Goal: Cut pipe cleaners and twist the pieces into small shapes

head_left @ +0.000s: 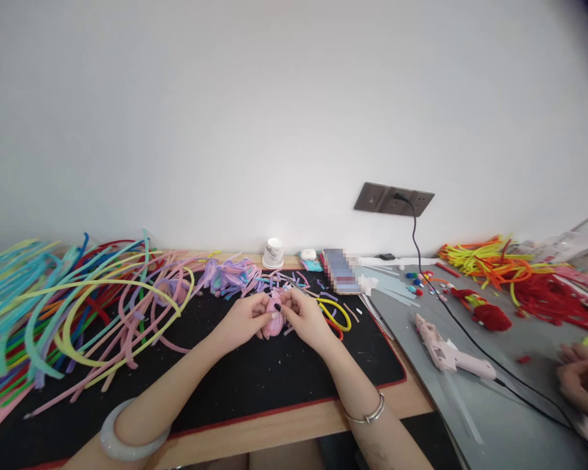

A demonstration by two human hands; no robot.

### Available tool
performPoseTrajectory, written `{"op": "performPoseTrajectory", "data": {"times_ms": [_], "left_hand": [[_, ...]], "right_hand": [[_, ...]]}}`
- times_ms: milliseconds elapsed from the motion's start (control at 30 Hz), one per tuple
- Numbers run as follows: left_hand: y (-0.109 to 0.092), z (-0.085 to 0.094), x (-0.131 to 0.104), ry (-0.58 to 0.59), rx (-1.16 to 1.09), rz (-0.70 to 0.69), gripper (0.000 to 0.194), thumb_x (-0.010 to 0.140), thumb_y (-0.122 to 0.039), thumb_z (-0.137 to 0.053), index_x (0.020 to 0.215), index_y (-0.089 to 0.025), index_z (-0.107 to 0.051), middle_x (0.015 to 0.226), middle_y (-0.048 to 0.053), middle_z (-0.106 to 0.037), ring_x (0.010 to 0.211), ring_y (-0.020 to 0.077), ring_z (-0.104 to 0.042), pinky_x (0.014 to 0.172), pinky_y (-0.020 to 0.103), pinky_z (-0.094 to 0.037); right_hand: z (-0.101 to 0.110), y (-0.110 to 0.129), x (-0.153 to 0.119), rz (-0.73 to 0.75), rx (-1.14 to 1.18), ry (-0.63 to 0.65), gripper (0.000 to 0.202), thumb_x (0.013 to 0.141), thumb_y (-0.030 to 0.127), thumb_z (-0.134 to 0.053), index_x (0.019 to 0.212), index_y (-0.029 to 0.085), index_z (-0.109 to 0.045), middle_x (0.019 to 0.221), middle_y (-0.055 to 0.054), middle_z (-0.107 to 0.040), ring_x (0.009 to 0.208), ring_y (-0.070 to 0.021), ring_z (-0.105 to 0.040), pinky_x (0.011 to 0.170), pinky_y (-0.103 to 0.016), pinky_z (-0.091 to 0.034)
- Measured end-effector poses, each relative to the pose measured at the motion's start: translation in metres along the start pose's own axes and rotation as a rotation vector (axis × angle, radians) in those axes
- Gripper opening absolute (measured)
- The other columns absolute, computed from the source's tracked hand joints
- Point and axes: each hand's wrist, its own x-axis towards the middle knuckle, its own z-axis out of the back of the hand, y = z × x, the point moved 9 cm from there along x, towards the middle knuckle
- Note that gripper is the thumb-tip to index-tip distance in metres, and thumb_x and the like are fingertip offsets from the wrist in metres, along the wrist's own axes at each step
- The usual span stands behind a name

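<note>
Both my hands meet over the middle of a black desk mat (255, 385). Between them is a pink pipe-cleaner piece (276, 324) made of coiled fuzzy strands. My left hand (247, 320) grips it from the left with the fingers closed. From the other side my right hand (304, 318) pinches its upper part. The fingers cover much of the piece, so its full shape is hidden. Just beyond the hands lie short cut pipe-cleaner bits and a bundle of pastel loops (230, 275). A yellow pipe-cleaner loop (342, 314) rests right of my right hand.
Long multicoloured pipe cleaners (78, 307) heap on the left. A paper cup (273, 252), earbuds case (308, 255) and phone (340, 274) stand along the wall. On the grey right-hand table are a corded glue gun (451, 356), a red pipe-cleaner figure (487, 312) and another person's hand (585, 378).
</note>
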Motion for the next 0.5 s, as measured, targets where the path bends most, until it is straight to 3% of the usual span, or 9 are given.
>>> {"op": "performPoseTrajectory", "data": {"times_ms": [133,367,500], "left_hand": [[0.006,-0.001,0.002,0.004,-0.016,0.027,0.022,0.075,-0.035,-0.053,0.072,-0.018,-0.041,0.053,-0.002,-0.057,0.048,0.0128,-0.058,0.047,0.024,-0.047],[0.0,0.004,0.001,-0.037,0.011,-0.024,0.026,0.077,-0.039,-0.051,0.09,-0.017,-0.047,0.058,-0.004,-0.056,0.039,0.0081,-0.05,0.04,0.019,-0.038],[0.002,0.008,0.001,-0.055,0.082,-0.038,0.024,0.077,-0.04,-0.052,0.084,-0.017,-0.05,0.056,-0.005,-0.052,0.038,0.0065,-0.043,0.039,0.019,-0.036]], "right_hand": [[-0.001,0.001,0.001,0.025,-0.017,0.001,0.008,0.077,0.015,-0.048,0.078,0.017,-0.055,0.06,0.003,-0.05,0.051,-0.0084,-0.043,0.05,-0.02,-0.036],[-0.001,-0.004,0.008,-0.076,0.158,-0.01,0.009,0.075,0.018,-0.048,0.084,0.017,-0.052,0.063,0.003,-0.051,0.054,-0.0091,-0.048,0.051,-0.02,-0.04],[0.005,0.007,0.02,-0.011,-0.027,0.016,0.008,0.073,0.018,-0.052,0.078,0.017,-0.058,0.059,0.004,-0.047,0.05,-0.0076,-0.041,0.048,-0.019,-0.033]]}}
